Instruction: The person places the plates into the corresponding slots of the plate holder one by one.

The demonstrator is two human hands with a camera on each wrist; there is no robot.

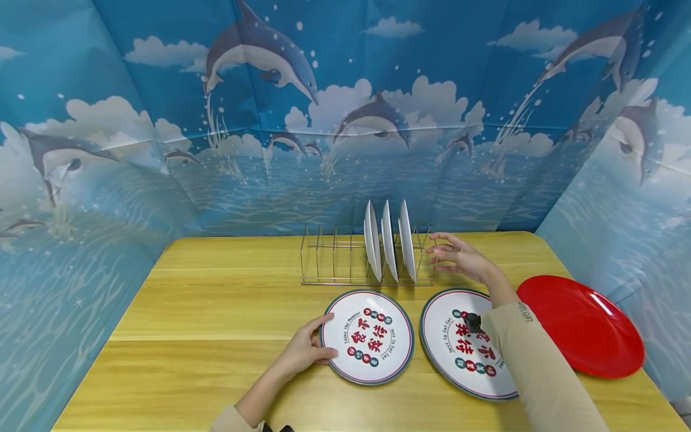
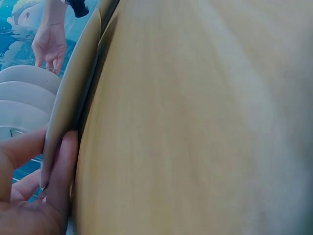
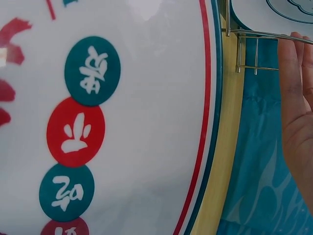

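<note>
Pinching the left rim of the smaller Chinese-character plate (image 1: pixel 367 338), the left hand (image 1: pixel 303 349) is the nearest item I log from my remote station, with digits on both faces of the rim. The plate lies just right of that hand, printed side up, over the wood-grain table (image 1: pixel 205 354); I cannot tell whether its base is fully down. Farther right, beneath the right forearm and partly hidden by the beige sleeve (image 1: pixel 537 369), is a larger Chinese-character plate (image 1: pixel 456 351) with a similar teal and red border. To the right of that forearm sits a glossy red plate (image 1: pixel 585 327).

Farther out, the right hand (image 1: pixel 461 258) reaches to the right end of a wire plate rack (image 1: pixel 335 284). Its fingers are loosely spread, tips at the end wires; I cannot confirm how firmly they bear on the frame. Immediately left of that hand, three white plates (image 1: pixel 389 243) stand on edge in the slots. Beyond both hands hangs a dolphin-print backdrop (image 1: pixel 302 192).

Assessment: I judge the step in hand to be picking up the smaller plate for racking, the right hand probably steadying the frame. In my view the next move calls for lifting that plate, turning it on edge and aligning it with a slot left of the standing plates, without knocking them.
</note>
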